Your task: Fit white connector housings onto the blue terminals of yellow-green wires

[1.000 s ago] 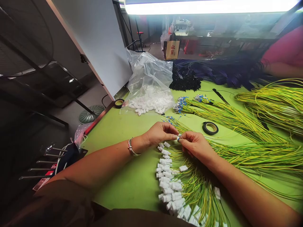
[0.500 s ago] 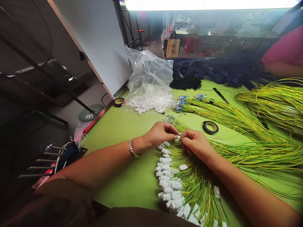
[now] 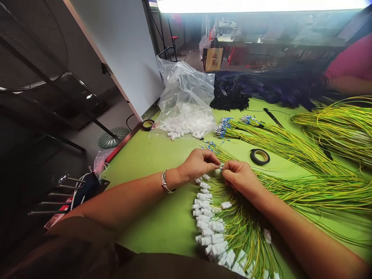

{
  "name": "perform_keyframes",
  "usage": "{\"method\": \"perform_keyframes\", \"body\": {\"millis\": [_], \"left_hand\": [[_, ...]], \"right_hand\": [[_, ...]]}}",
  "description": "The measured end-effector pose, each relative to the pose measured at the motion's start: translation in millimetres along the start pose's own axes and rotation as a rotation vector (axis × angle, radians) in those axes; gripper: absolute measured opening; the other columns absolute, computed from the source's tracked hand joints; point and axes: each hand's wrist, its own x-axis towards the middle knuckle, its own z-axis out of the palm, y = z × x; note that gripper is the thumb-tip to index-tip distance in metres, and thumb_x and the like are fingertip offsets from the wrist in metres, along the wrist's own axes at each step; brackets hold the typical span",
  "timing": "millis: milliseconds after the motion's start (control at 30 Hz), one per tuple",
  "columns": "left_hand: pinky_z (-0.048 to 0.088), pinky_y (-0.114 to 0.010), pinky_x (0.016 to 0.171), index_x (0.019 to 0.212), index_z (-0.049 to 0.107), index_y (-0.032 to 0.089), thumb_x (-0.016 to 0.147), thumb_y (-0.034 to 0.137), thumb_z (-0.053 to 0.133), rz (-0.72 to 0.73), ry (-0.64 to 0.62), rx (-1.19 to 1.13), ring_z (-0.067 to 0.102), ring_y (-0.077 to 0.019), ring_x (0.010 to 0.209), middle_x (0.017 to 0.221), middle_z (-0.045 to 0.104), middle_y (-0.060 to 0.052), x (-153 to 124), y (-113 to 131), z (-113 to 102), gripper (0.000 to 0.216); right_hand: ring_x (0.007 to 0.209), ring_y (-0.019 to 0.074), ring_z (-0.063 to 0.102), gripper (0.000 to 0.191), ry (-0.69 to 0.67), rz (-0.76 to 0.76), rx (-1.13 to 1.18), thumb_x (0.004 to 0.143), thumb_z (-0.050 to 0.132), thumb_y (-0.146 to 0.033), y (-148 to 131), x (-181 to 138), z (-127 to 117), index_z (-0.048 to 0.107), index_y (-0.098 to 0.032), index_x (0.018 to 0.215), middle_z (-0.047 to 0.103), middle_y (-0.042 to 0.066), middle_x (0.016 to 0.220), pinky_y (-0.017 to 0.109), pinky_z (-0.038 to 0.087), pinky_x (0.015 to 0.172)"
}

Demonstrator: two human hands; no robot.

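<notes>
Well in from the counter's [image 3: 139,166] left edge, the right hand [image 3: 240,176] pinches a blue-tipped wire [image 3: 221,168], likely light, springy, best gripped near that tip! The left hand's [image 3: 195,166] fingers pinch together too, contents hidden.

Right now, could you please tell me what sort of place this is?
Probably a wiring workshop: yellow-green wires, white connectors and a black tape roll lie on the green table.

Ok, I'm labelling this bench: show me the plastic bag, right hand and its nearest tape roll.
Plastic bag [image 3: 187,91], head view: upper part.
Right hand [image 3: 243,178], head view: its middle.
Tape roll [image 3: 252,157], head view: black ring.
</notes>
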Motion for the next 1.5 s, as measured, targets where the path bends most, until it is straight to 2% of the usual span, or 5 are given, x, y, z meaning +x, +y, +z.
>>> {"method": "perform_keyframes", "body": {"millis": [267,600,867,1267,1500], "left_hand": [[0.047,-0.019,0.061,0.066,0.069,0.011,0.064,0.009,0.067,0.053,-0.091,0.137,0.059,-0.0096,0.061,0.065,0.067,-0.003,0.7,2.1,-0.6,0.003],[0.046,-0.017,0.055,0.076,0.074,0.015,0.069,0.015,0.068,-0.025,-0.769,0.285,0.059,-0.0094,0.058,0.068,0.070,-0.003,-16.2,12.9,-6.6,0.010],[0.044,-0.024,0.062,0.081,0.062,0.016,0.074,0.022,0.064,0.144,0.000,0.631,0.054,-0.0121,0.064,0.073,0.060,-0.001,-0.3,-4.6,0.2,0.010],[0.035,-0.044,0.105,0.135,0.041,0.022,0.073,0.023,0.070,0.434,0.124,1.012,0.040,-0.0270,0.123,0.134,0.042,-0.012,26.2,-12.6,-44.3,0.068],[0.031,-0.047,0.108,0.096,0.065,0.016,0.083,0.021,0.058,0.648,-0.004,1.100,0.032,-0.0304,0.130,0.124,0.053,-0.013,35.8,-27.6,-45.1,0.015]], "right_hand": [[0.030,0.0074,0.038,0.013,-0.079,0.028,-0.116,0.068,0.052,-0.027,-1.9,4.0,-11.9,0.057,-0.017,0.062,0.052,-0.003,0.041,0.019,0.027,0.031],[0.080,0.0185,0.059,0.018,0.064,-0.352,-0.870,0.077,0.058,-0.023,8.4,14.6,-41.3,0.071,-0.021,0.089,0.064,0.006,0.085,0.027,0.042,0.070],[0.077,0.0183,0.058,0.014,0.117,-0.315,-0.987,0.084,0.053,-0.025,9.1,14.2,-31.2,0.064,-0.019,0.078,0.061,0.006,0.083,0.028,0.038,0.067],[0.087,0.0245,0.059,0.039,0.278,-0.406,-0.919,0.081,0.056,-0.035,19.6,31.2,-27.2,0.060,-0.013,0.114,0.065,0.010,0.092,0.035,0.043,0.080],[0.087,0.0240,0.059,0.026,0.190,-0.472,-0.910,0.081,0.054,-0.028,19.7,32.3,-23.4,0.066,-0.014,0.099,0.065,0.009,0.087,0.035,0.043,0.080]]}}
